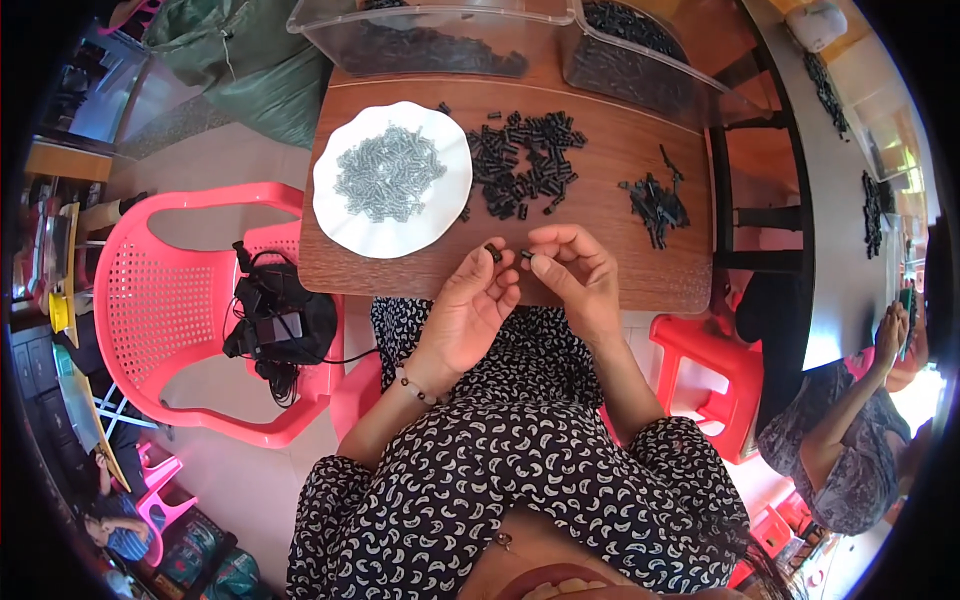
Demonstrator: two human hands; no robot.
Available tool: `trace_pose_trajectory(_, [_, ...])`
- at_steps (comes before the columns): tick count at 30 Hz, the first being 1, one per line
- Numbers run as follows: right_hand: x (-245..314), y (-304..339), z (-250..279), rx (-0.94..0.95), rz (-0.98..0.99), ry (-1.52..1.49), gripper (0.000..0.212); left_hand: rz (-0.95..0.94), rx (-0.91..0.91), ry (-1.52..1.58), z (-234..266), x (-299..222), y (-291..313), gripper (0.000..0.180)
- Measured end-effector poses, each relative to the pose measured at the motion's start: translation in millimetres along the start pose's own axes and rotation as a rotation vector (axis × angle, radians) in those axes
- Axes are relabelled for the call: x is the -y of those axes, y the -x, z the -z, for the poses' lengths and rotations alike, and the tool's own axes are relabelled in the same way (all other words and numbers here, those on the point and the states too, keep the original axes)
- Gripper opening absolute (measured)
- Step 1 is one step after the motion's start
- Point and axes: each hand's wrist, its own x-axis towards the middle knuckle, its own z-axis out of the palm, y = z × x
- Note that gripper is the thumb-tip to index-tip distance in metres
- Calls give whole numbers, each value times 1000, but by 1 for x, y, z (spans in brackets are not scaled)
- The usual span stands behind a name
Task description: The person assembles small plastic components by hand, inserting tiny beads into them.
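Observation:
Over the table's near edge, my left hand [472, 308] pinches a small black plastic piece [493, 253] between thumb and fingertips, its other fingers loosely curled. Close beside it, my right hand [577, 275] grips another small black piece [526, 255] between thumb and forefinger. A narrow gap parts the two pieces. Just beyond my hands lies a loose heap of short black pieces [545, 140]. To its left is a white scalloped plate [335, 215] bearing a pile of small metal springs [390, 172]. Farther right is a smaller pile of longer black parts [657, 212].
Two clear plastic bins [430, 50] of black parts stand along the brown table's [620, 280] far side. A pink chair [160, 290] holding a black bag [300, 325] with cables is at left. A red stool [700, 370] stands at right. Another person [850, 460] sits at a side table.

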Motion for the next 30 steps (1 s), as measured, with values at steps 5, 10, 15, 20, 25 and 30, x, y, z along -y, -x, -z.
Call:
trace_pose_trajectory(5, [-2, 9, 2, -7, 22, -28, 14, 18, 22, -11, 1, 6, -1, 31])
trace_pose_trajectory(10, [0, 20, 1, 11, -5, -91, 12, 21, 66, -15, 5, 10, 4, 30])
trace_pose_trajectory(15, [-8, 33, 4, -24, -34, -142, 11, 5, 56, -13, 8, 17, 7, 23])
trace_pose_trajectory(20, [-12, 41, -4, -32, -16, -74, 8, -40, 57, -26, 16, 25, 7, 22])
trace_pose_trajectory(25, [-17, 42, -7, -55, -8, -111, 7, -48, 53, -38, 16, 29, 9, 20])
trace_pose_trajectory(30, [-18, 42, -9, -55, 18, -86, 6, -69, 103, -85, 15, 32, 11, 19])
